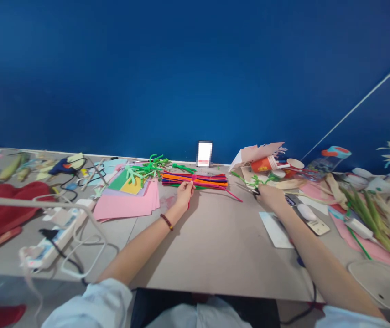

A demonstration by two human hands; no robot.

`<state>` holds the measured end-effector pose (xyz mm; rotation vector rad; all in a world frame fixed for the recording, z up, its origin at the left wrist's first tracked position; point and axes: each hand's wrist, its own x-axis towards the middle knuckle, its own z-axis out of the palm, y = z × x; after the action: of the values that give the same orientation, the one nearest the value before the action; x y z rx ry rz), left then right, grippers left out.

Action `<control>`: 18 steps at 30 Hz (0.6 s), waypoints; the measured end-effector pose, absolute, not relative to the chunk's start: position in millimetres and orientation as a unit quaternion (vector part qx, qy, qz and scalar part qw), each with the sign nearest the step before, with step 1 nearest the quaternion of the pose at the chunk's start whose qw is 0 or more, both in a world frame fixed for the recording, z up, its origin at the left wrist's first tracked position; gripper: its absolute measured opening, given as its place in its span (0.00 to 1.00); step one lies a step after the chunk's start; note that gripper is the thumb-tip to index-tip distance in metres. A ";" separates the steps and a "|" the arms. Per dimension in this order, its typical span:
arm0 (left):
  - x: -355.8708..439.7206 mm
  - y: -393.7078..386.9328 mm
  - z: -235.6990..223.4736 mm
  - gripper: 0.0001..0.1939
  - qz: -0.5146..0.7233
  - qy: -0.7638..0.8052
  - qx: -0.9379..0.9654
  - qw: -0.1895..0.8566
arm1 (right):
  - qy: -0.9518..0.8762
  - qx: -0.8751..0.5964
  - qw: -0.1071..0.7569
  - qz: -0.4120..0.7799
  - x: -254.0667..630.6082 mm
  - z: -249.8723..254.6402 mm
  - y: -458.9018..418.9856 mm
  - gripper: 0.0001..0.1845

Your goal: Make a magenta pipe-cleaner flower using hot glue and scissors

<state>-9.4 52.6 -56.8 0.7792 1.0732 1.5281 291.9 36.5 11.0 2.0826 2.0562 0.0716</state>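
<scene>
My left hand (184, 195) is closed in a pinch on a red pipe cleaner (189, 204), part of which hangs below the fingers. Just beyond it lies a bundle of pipe cleaners (208, 180) in orange, red, purple and green, with one pink strand sticking out to the right. To the right, my right hand (270, 197) is closed at the dark handles of what look like scissors (256, 192); the fingers partly hide them. Green twisted pipe cleaners (259, 180) lie right behind that hand.
Coloured paper sheets (126, 206) and green pipe-cleaner shapes (150, 166) lie left. A power strip (58, 234) with cables sits near the front left. A lit phone (205, 154) leans against the blue wall. Paper cups (263, 164), a white card (275, 230) and corn husks (376, 209) are right.
</scene>
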 end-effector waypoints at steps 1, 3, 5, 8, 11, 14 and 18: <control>-9.6 50.1 -56.1 0.18 0.641 0.452 0.323 0.529 | 0.694 0.714 0.086 0.035 295.6 12.7 30.8 0.13; -9.7 43.0 -55.3 0.18 0.642 0.458 0.315 0.528 | 0.675 0.737 0.029 0.006 300.1 14.7 16.4 0.12; -8.9 33.2 -54.7 0.19 0.642 0.464 0.305 0.528 | 0.661 0.740 -0.088 -0.088 296.2 14.0 -1.8 0.11; -5.2 16.9 -50.9 0.19 0.652 0.451 0.293 0.534 | 0.559 0.685 -0.299 -0.359 269.6 7.8 -34.9 0.14; -0.8 4.0 -40.7 0.19 0.674 0.440 0.287 0.520 | 0.466 0.555 -0.395 -0.564 224.8 -3.0 -67.1 0.21; 1.5 -3.4 -27.3 0.18 0.701 0.424 0.258 0.511 | 0.394 0.504 -0.409 -0.651 180.3 -15.2 -88.8 0.26; 1.7 -11.2 -15.5 0.19 0.724 0.404 0.213 0.517 | 0.355 0.487 -0.375 -0.705 143.9 -28.1 -96.7 0.26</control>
<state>1.7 -11.2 -15.5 0.5108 0.9695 1.7385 143.9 -96.7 -28.1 2.0537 1.4966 -2.9708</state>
